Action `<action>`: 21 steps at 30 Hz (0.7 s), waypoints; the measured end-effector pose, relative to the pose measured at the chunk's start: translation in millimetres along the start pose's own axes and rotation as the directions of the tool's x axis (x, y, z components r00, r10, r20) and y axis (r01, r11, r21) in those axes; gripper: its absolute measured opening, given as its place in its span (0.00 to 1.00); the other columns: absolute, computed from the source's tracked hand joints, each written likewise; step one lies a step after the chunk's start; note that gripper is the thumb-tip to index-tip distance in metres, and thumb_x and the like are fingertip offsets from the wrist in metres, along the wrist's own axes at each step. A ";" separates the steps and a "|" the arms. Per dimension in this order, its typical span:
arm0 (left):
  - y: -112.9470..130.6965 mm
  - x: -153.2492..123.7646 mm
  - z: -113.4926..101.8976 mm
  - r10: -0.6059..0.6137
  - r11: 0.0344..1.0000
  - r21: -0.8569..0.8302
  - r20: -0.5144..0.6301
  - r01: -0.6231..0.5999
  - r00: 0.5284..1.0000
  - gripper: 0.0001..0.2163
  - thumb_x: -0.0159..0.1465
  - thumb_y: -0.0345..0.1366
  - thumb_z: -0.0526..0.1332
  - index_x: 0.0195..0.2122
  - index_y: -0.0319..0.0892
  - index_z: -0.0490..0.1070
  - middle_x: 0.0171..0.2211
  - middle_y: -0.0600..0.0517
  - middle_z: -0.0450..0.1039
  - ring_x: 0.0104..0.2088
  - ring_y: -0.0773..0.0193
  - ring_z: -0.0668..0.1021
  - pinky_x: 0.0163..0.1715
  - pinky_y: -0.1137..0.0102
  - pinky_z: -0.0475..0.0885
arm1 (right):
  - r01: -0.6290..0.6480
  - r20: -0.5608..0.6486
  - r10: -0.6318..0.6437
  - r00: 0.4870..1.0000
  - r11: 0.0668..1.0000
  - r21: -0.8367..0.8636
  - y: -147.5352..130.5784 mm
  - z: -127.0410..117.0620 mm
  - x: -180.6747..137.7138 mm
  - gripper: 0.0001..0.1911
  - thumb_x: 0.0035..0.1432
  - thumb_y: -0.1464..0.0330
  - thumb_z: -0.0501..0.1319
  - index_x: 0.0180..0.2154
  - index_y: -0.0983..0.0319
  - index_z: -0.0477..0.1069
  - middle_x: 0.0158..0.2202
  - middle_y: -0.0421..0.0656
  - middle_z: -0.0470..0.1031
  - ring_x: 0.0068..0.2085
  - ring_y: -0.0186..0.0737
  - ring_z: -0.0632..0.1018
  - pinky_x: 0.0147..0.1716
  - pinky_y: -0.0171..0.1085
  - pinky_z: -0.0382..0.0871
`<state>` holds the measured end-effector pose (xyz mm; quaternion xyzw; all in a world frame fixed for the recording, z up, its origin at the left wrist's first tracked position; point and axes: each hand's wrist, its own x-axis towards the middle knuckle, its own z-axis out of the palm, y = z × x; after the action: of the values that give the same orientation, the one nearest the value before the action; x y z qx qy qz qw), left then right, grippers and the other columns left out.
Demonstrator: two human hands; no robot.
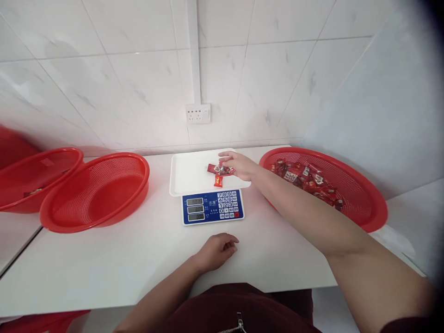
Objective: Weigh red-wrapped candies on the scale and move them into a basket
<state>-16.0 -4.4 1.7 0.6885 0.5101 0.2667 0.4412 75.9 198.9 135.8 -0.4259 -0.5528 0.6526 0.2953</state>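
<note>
My right hand (239,165) reaches over the white weighing tray (189,173) of a digital scale. Its fingers and thumb are bent around a small red wrapped snack packet (221,164), whose lower part merges with the packets beneath. Under the fingers lies a longer dark red packet (213,169), and a bright red small packet (218,181) sits just in front of it. My left hand (217,252) rests on the table in front of the blue scale panel (212,207), fingers loosely curled and apart, with nothing visible in it.
At the right, a red perforated basket (376,210) holds many red packets (308,178), partly behind my right forearm. Two red baskets stand at the left: a nearer one (100,222) and a farther one (65,155) with a few packets. A wall socket (198,114) is behind the scale.
</note>
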 end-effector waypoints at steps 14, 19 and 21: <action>-0.6 0.7 0.5 0.001 1.000 0.007 0.000 -0.001 1.000 0.12 0.61 0.35 0.54 0.44 0.43 0.70 0.38 0.50 0.73 0.34 0.65 0.74 0.36 0.71 0.70 | 0.085 -0.055 -0.101 0.993 0.965 -0.247 -1.5 -1.8 2.7 0.20 0.53 0.67 0.60 0.49 0.58 0.64 0.48 0.47 0.66 0.46 0.43 0.70 0.45 0.43 0.70; 0.1 0.8 0.1 -0.014 1.000 0.014 0.001 0.014 1.000 0.12 0.61 0.35 0.54 0.44 0.42 0.70 0.37 0.50 0.73 0.34 0.65 0.74 0.35 0.71 0.70 | 0.158 0.006 -0.160 0.987 0.973 -0.165 -5.6 -8.1 0.7 0.28 0.54 0.59 0.59 0.55 0.54 0.55 0.59 0.46 0.56 0.56 0.42 0.63 0.54 0.47 0.61; 0.4 0.6 0.0 -0.014 1.000 0.011 0.001 0.014 1.000 0.12 0.61 0.35 0.54 0.44 0.42 0.70 0.38 0.50 0.73 0.34 0.65 0.74 0.36 0.72 0.70 | 0.201 -0.021 -0.213 0.977 0.946 -0.252 -6.5 -15.0 -6.6 0.27 0.54 0.60 0.59 0.55 0.54 0.56 0.61 0.45 0.53 0.59 0.43 0.60 0.55 0.48 0.59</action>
<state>-15.6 -3.9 2.0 0.6874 0.5161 0.2604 0.4398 91.6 201.7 143.2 -0.4146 -0.6646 0.5330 0.3197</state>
